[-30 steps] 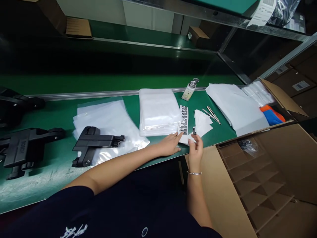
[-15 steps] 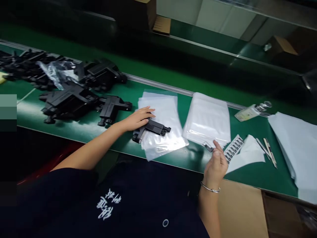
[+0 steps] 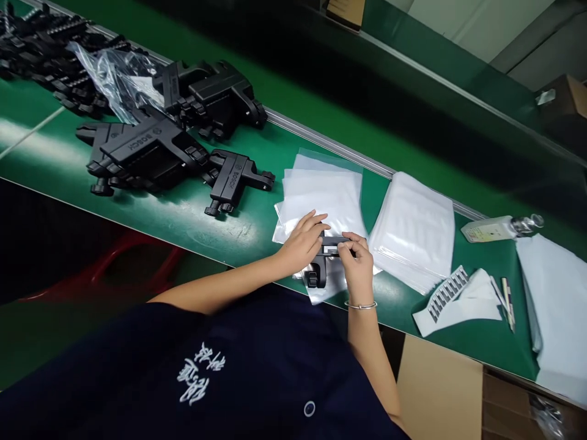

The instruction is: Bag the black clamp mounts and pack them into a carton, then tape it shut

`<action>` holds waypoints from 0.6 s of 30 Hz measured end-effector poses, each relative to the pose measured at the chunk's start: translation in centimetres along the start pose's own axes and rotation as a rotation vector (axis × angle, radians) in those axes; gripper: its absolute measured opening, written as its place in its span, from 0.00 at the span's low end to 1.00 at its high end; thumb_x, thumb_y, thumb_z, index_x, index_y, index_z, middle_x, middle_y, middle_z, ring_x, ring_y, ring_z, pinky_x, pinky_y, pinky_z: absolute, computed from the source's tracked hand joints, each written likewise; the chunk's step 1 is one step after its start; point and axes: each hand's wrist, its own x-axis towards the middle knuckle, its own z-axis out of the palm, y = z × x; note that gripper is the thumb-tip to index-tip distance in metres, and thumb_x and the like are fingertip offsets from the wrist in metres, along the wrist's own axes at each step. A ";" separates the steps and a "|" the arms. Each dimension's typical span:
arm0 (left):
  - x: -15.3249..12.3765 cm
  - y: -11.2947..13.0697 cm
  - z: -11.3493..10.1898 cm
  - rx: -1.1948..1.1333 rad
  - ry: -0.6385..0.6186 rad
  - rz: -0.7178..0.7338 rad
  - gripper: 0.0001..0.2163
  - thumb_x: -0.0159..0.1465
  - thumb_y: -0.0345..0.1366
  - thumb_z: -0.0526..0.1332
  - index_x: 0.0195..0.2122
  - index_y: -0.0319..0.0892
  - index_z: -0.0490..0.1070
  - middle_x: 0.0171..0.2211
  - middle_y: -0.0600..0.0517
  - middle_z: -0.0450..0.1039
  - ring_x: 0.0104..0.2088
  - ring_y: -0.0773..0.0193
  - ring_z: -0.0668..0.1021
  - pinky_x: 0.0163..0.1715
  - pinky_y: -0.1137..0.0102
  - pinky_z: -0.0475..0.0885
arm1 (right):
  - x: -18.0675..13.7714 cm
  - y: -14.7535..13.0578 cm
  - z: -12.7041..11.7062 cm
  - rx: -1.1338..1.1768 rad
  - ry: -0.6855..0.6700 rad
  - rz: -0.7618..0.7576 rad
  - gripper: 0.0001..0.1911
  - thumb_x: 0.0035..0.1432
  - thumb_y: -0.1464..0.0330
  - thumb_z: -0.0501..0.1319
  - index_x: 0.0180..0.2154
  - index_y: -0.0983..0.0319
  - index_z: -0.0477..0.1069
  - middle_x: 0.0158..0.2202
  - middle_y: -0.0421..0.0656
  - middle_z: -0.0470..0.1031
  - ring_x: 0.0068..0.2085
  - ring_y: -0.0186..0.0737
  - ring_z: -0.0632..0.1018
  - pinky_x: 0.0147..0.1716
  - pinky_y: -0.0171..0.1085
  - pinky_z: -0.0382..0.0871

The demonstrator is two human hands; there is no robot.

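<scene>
A black Bosch clamp bracket (image 3: 320, 264) lies on the loose clear plastic bags (image 3: 323, 189) in front of my body. My left hand (image 3: 300, 245) holds its left end, thumb against it and the other fingers reaching over the top. With thumb and fingers pinched, my right hand (image 3: 358, 266) presses a small sticker label (image 3: 330, 249) on the bracket's upper face. Part of the label and the bracket's right end are hidden by my right fingers. Right of the work lies a label strip (image 3: 447, 293) on white backing paper.
More black brackets (image 3: 151, 146) pile up at the left, with a crumpled plastic bag (image 3: 119, 76) among them. A neat stack of plastic bags (image 3: 413, 229) sits to the right. Beyond are a pump bottle (image 3: 490, 230), pens (image 3: 508, 302) and white sheets (image 3: 557, 311).
My right hand has moved left from beside the label strip, bringing the label onto the bracket. My left hand stays on the bracket. The camera view has shifted and tilted.
</scene>
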 end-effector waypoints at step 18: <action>0.0 0.2 0.0 -0.026 0.012 -0.016 0.16 0.67 0.28 0.47 0.53 0.40 0.66 0.64 0.43 0.60 0.69 0.49 0.54 0.65 0.46 0.59 | -0.2 -0.2 -0.2 -0.056 -0.012 -0.014 0.10 0.55 0.64 0.62 0.23 0.59 0.71 0.46 0.46 0.74 0.53 0.47 0.73 0.55 0.49 0.63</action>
